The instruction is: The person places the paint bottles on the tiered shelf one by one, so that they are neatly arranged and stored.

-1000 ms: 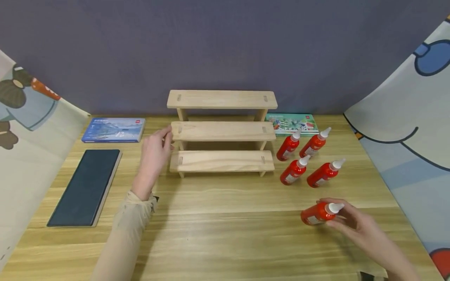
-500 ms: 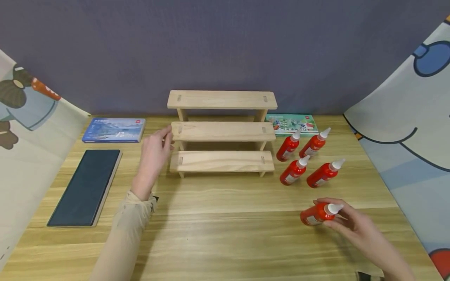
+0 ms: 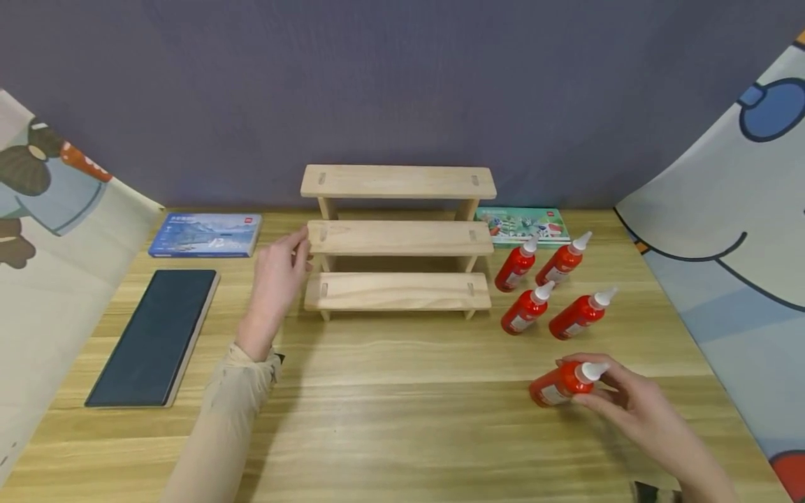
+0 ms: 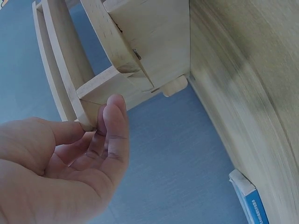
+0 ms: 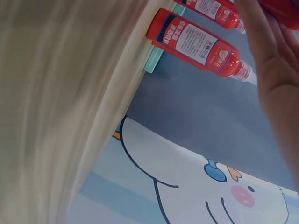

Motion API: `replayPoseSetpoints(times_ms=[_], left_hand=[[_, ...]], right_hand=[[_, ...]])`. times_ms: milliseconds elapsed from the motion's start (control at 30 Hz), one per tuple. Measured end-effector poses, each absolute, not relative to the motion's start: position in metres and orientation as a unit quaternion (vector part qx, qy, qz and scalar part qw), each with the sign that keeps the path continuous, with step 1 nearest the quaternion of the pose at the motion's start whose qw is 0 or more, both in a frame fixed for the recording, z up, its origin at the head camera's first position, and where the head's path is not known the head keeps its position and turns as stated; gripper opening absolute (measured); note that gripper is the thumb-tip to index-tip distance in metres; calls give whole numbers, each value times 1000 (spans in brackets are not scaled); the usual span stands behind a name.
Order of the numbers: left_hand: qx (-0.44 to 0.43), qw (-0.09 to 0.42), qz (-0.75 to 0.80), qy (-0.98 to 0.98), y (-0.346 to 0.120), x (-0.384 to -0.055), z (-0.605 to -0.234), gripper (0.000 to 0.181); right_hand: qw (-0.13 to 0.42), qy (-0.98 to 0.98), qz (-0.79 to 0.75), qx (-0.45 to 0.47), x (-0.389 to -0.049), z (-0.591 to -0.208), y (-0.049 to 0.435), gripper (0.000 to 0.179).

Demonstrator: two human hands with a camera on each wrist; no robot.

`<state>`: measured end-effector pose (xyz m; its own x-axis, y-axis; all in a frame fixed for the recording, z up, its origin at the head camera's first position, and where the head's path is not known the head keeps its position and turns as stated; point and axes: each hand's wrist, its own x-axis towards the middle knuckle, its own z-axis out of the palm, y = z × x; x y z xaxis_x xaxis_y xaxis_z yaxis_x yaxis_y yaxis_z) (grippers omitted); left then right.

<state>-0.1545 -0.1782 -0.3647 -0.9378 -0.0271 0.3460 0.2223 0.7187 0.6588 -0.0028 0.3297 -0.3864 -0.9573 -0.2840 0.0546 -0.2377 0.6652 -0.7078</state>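
My left hand (image 3: 277, 274) pinches the left end of the middle board on a three-step wooden stand (image 3: 399, 237). The left wrist view shows thumb and fingers (image 4: 116, 126) at that board's corner. At the lower right, my right hand (image 3: 635, 399) grips a red squeeze bottle (image 3: 556, 385) with a white pointed nozzle, upright or slightly tilted near the table top; whether its base touches is unclear. Several matching red bottles (image 3: 577, 316) stand just right of the stand. In the right wrist view the held bottle (image 5: 286, 10) is mostly cut off by the frame.
A blue flat box (image 3: 205, 235) lies at the back left, with a dark notebook (image 3: 153, 338) in front of it. Behind the bottles is a green flat box (image 3: 523, 225). A grey-blue partition (image 3: 396, 84) rises behind the stand, and printed cloths flank the table.
My right hand and its bottle have shifted slightly to the left. The left hand keeps its pinch on the stand. The head view has tilted up a touch.
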Motion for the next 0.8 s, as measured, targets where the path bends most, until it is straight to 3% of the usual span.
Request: replayPoseSetpoints(times_ms=[800], left_hand=[[-53,177,-372,-910,-177,-155,-368,33]], right_hand=[[-7,904,-382,-192,-34,-349,295,53]])
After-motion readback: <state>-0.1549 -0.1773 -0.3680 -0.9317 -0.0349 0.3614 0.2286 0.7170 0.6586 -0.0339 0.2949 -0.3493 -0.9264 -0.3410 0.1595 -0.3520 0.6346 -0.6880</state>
